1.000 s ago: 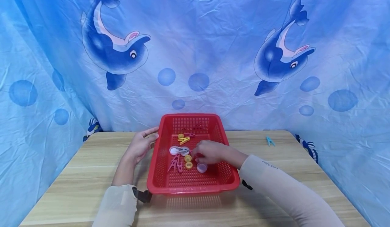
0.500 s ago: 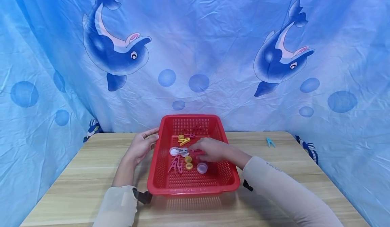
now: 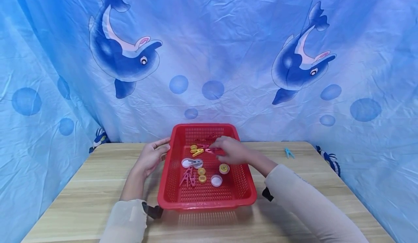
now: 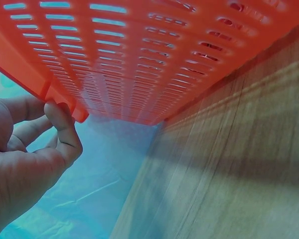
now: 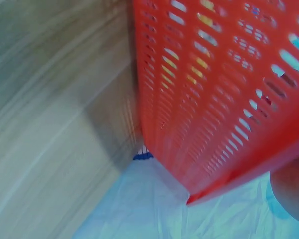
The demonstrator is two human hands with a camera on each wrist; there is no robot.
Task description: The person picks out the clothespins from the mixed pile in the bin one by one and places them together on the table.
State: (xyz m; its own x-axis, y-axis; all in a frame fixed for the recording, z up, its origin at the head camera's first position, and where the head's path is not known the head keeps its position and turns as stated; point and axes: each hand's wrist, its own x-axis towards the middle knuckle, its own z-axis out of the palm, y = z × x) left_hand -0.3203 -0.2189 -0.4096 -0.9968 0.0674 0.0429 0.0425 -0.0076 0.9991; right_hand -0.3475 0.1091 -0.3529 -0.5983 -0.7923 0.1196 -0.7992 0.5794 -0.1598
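Over basket (image 3: 243,188) rear | right hand (image 3: 230,150) moved back, pinching pink clip (image 3: 210,150) | left hand (image 3: 151,157) gripping rim

Light wood-grain table (image 3: 98,185) carries a red perforated basket (image 3: 241,194) at centre and one small blue clothespin (image 3: 289,152) lying near its far right edge.
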